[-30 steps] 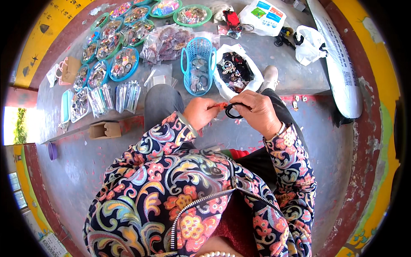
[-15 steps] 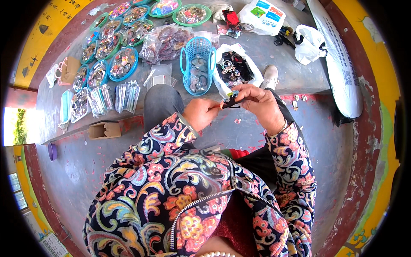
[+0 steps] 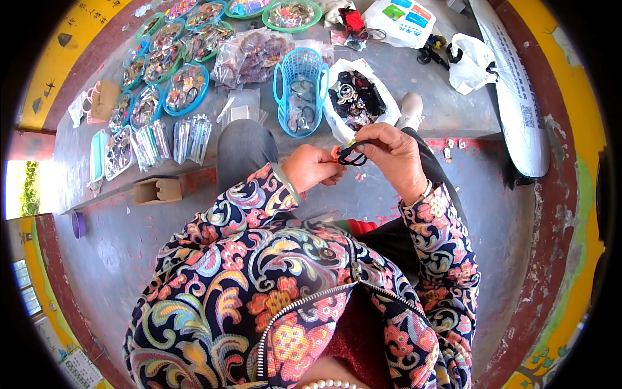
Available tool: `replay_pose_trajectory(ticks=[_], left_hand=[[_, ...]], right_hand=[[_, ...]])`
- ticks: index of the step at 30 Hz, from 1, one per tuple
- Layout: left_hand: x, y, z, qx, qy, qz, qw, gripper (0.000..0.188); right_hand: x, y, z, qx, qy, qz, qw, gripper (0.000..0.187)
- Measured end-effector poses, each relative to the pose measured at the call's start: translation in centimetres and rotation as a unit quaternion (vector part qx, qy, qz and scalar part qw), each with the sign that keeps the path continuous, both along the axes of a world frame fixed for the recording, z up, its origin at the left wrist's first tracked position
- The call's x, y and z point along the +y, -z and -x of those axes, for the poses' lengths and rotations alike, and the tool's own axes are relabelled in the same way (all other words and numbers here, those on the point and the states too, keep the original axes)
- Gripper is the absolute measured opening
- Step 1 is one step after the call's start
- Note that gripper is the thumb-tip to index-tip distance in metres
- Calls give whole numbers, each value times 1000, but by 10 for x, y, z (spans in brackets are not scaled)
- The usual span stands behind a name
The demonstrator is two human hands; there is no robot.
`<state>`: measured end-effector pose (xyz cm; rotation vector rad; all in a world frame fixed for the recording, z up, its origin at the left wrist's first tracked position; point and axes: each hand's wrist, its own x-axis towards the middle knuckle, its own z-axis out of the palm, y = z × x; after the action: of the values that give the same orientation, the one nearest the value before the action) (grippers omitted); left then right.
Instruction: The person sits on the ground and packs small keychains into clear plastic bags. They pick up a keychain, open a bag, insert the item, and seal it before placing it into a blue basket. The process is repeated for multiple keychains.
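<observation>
Pinching the black loop point(image 3: 353, 155) between thumb and fingertips, right hand point(image 3: 394, 155) is nearly closed, likely a light grip to leave the loop's far edge exposed. Left hand point(image 3: 312, 167) is curled at that edge, probably bracing it; can't tell what its fingertips hold. Loop sits on the near side of the white bag point(image 3: 387, 107), mouth spread wide, presumably for easy reach. Blue basket point(image 3: 302, 63) stands just left, similarly handy.

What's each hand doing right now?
Left hand: closed beside the black band; whether it grips anything can't be told.
Right hand: closed, holding the black band.
</observation>
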<state>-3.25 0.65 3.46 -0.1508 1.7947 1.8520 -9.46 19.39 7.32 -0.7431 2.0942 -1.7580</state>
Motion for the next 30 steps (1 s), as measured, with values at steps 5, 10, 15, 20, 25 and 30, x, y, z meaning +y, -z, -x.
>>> replay_pose_trajectory(ticks=[5,10,15,20,25,30], left_hand=[[2,5,-1,-4,-14,-31,999,22],[4,1,-1,-1,-33,-26,999,19],[3,2,-1,99,1,70,993,17],[5,0,-2,112,1,96,989,17],[5,9,-2,124,6,92,988,18],[7,-2,-3,124,17,87,988,19]], right_hand=[[-1,-5,-2,42,-8,-37,998,17],[-1,-10,-1,111,-4,-61,992,19],[-3,-10,-2,186,10,-64,980,21],[-2,-12,-3,180,-20,-73,981,21],[-4,-9,-4,119,-21,-3,993,18],[-2,-4,-1,114,-31,9,993,17]])
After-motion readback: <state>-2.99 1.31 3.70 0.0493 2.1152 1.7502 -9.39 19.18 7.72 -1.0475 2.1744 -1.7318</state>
